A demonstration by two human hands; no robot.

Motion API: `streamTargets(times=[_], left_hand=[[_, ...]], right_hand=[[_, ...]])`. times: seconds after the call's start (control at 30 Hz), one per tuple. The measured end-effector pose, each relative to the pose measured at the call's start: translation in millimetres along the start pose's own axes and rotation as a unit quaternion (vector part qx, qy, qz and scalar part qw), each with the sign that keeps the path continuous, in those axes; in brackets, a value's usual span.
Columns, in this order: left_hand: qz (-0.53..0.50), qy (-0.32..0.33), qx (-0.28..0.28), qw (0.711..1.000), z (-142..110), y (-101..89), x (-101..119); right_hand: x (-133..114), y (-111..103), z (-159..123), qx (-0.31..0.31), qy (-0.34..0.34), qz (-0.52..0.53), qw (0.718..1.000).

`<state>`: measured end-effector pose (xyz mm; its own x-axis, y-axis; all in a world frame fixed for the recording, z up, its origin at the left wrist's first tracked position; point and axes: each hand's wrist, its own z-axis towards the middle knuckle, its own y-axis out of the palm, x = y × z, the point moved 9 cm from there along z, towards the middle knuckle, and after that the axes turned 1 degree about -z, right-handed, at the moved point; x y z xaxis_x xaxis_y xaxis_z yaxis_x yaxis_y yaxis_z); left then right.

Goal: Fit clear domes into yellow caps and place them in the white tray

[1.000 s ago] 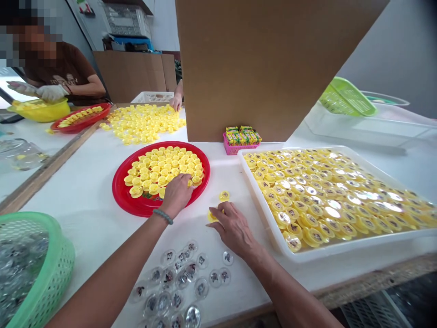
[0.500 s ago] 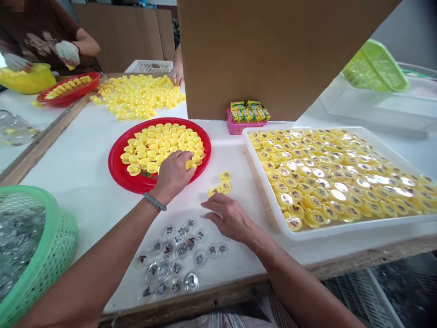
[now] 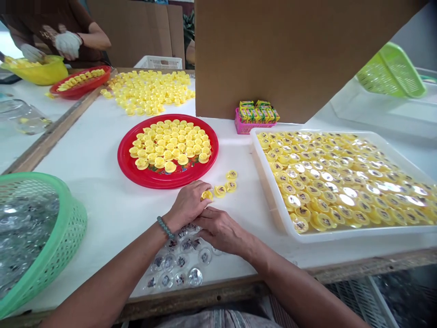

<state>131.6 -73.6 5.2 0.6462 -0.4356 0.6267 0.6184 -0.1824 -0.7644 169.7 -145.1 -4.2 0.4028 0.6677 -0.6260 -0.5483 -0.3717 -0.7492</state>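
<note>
My left hand [image 3: 188, 206], with a beaded bracelet at the wrist, pinches a small round yellow plastic piece [image 3: 206, 195] in front of the red tray [image 3: 128, 172]. Several like it stand on that tray. My right hand [image 3: 220, 228] meets the left one, its fingers closed; what they hold, if anything, is hidden. Beneath and in front of both hands lie clear round plastic covers [image 3: 195, 276] with small printed pictures, partly covered by the fingers. Just beyond the hands sit three yellow pieces [image 3: 231, 186] topped with pictured covers.
A white tray [image 3: 273, 214] full of covered yellow pieces stands at right, a green basket [image 3: 73, 214] of clear parts at left. A pink basket [image 3: 251, 128] of small boxes sits against a cardboard panel [image 3: 266, 59]. Across the table, a gloved co-worker [image 3: 68, 44] handles yellow pieces.
My left hand has come from the red tray toward me with a yellow piece. My right hand left a covered piece beside the others and moved back to meet the left.
</note>
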Motion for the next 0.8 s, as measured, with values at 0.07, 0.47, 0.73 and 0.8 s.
streamTargets(times=[0.07,0.47,0.73,0.8], left_hand=[[-0.027,0.0,0.003,1.0,-1,-3.8,0],[-0.457,-0.278,-0.051,0.843,-61,13.4,-34],[-0.529,-0.275,-0.025,0.803,-60,24.8,-32],[-0.527,-0.263,-0.015,0.808,-58,21.6,-31]], right_hand=[[0,-5,-2,0.008,0.005,0.027,1.0],[28,-42,-12,0.181,0.102,0.102,0.973],[44,-42,-15,0.208,0.176,0.153,0.95],[52,-40,-16,0.212,0.213,0.208,0.931]])
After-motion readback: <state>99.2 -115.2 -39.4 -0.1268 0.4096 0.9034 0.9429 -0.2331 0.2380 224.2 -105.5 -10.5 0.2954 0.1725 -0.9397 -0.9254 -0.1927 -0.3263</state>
